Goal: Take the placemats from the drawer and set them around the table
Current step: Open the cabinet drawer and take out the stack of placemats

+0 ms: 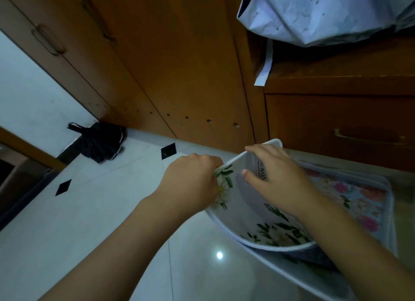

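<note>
**Lifting the placemats out of the drawer**

Both hands are gripping the daisy placemat [265, 224], curling it: the left hand [190, 184] is pinching its edge at 9 o'clock, the right hand [276, 179] clasping its top. At 3 o'clock, a pink-flowered placemat [359, 202] is lying in the drawer [391, 211]. Next, probably, carrying them clear.

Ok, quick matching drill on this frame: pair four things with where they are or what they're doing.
Things:
1. left hand
2. daisy-print placemat
3. pink-flowered placemat
4. black folded umbrella

States:
A. lying on the floor by the cupboard base
B. lying flat in the open drawer
C. bent upward, held by both hands
D. grip closed on a mat's left edge

Pairs: 1-D, 2-C, 3-B, 4-A. The right hand holds the daisy mat's raised top edge.
</note>
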{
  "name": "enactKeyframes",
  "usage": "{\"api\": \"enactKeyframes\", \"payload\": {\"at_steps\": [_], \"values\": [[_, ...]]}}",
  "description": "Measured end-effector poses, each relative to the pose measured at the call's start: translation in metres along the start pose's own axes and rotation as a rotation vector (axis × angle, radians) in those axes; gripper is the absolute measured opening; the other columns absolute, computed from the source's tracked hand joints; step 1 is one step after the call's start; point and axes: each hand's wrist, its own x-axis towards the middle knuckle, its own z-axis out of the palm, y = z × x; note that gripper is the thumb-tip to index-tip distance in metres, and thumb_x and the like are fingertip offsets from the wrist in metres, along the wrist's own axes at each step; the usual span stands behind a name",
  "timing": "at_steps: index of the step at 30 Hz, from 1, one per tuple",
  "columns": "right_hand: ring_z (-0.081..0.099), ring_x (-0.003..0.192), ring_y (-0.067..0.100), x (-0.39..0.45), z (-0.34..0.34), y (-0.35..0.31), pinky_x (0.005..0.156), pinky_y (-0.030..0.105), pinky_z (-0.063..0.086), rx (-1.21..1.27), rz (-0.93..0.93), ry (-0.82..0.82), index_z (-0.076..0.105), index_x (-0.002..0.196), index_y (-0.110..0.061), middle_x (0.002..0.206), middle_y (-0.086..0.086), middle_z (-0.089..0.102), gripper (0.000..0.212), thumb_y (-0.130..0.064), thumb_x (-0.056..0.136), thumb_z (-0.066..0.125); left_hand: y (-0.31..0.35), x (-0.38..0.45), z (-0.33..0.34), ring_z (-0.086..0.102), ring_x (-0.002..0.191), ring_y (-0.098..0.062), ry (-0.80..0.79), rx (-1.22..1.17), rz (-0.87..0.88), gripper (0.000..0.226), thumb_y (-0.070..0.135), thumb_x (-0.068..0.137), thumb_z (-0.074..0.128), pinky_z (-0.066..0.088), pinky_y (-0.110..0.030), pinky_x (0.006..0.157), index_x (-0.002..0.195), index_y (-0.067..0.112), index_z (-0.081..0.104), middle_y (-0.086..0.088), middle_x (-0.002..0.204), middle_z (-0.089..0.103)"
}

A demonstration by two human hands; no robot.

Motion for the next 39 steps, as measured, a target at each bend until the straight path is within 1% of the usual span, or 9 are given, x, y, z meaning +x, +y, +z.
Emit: {"api": "enactKeyframes", "payload": {"at_steps": [4,11,14,17,22,26,29,37,39], "values": [[0.026,0.138,0.007,0.004,0.011,-0.01,0.104,0.022,0.023,0.04,-0.037,0.013,0.036,0.147,-0.03,0.152,-0.013,0.032,0.058,-0.047,0.094,0.052,-0.011,-0.012,0.001,0.06,0.076,-0.027,0.016,-0.005,-0.067,0.015,0.017,0.085,0.049,0.052,-0.034,0.062,0.095,0.024,0.058,0.0,0.082,0.064],[0.025,0.138,0.005,0.009,0.038,-0.045,0.109,0.021,0.02,0.129,-0.132,0.018,0.028,0.151,-0.029,0.153,-0.014,0.026,0.064,-0.043,0.094,0.054,-0.044,-0.041,-0.002,0.061,0.075,-0.025,0.135,-0.003,-0.205,0.024,0.025,0.091,0.048,0.053,-0.034,0.062,0.113,0.032,0.056,0.003,0.085,0.065],[0.025,0.139,0.007,0.009,0.057,-0.053,0.111,0.021,0.02,0.131,-0.169,-0.045,0.029,0.15,-0.027,0.153,-0.012,0.027,0.063,-0.043,0.094,0.054,-0.067,-0.052,-0.004,0.06,0.07,-0.027,0.192,0.07,-0.275,0.024,0.024,0.09,0.05,0.053,-0.034,0.059,0.113,0.03,0.056,0.0,0.08,0.064],[0.026,0.138,0.008,0.011,0.072,-0.054,0.108,0.022,0.022,0.102,-0.187,-0.091,0.029,0.15,-0.028,0.153,-0.012,0.028,0.063,-0.044,0.094,0.054,-0.092,-0.061,-0.007,0.057,0.066,-0.028,0.229,0.149,-0.354,0.022,0.02,0.088,0.052,0.045,-0.031,0.053,0.108,0.025,0.058,-0.002,0.077,0.063],[0.029,0.138,0.012,0.014,0.082,-0.048,0.112,0.033,0.029,0.088,-0.166,-0.118,0.033,0.149,-0.026,0.152,-0.009,0.033,0.061,-0.045,0.094,0.054,-0.109,-0.064,0.005,0.055,0.067,-0.031,0.163,0.153,-0.421,0.019,0.015,0.083,0.05,0.035,-0.03,0.051,0.099,0.021,0.057,-0.004,0.077,0.06],[0.031,0.136,0.012,0.016,0.082,-0.037,0.108,0.029,0.029,0.071,-0.138,-0.103,0.036,0.148,-0.025,0.15,-0.008,0.036,0.06,-0.043,0.094,0.054,-0.121,-0.06,0.002,0.055,0.068,-0.032,0.214,0.147,-0.461,0.018,0.014,0.084,0.052,0.037,-0.03,0.053,0.099,0.019,0.06,-0.006,0.076,0.06],[0.031,0.137,0.014,0.016,0.08,-0.03,0.11,0.03,0.029,0.07,-0.122,-0.102,0.036,0.148,-0.023,0.15,-0.007,0.037,0.06,-0.041,0.094,0.055,-0.131,-0.056,-0.007,0.053,0.063,-0.029,0.222,0.196,-0.505,0.015,0.018,0.086,0.053,0.033,-0.027,0.049,0.1,0.02,0.058,-0.004,0.075,0.058],[0.03,0.137,0.014,0.016,0.078,-0.025,0.11,0.032,0.028,-0.003,-0.079,-0.098,0.033,0.149,-0.024,0.151,-0.007,0.035,0.06,-0.044,0.095,0.052,-0.121,-0.046,0.013,0.051,0.056,-0.028,0.177,0.235,-0.416,0.014,0.014,0.085,0.053,0.032,-0.025,0.046,0.098,0.018,0.058,-0.003,0.066,0.054],[0.029,0.137,0.014,0.015,0.078,-0.023,0.111,0.032,0.029,-0.02,-0.08,-0.102,0.033,0.149,-0.025,0.151,-0.008,0.035,0.061,-0.045,0.094,0.052,-0.116,-0.038,0.022,0.054,0.057,-0.026,0.151,0.226,-0.386,0.015,0.015,0.086,0.05,0.037,-0.026,0.047,0.098,0.019,0.058,-0.002,0.068,0.056]]}}
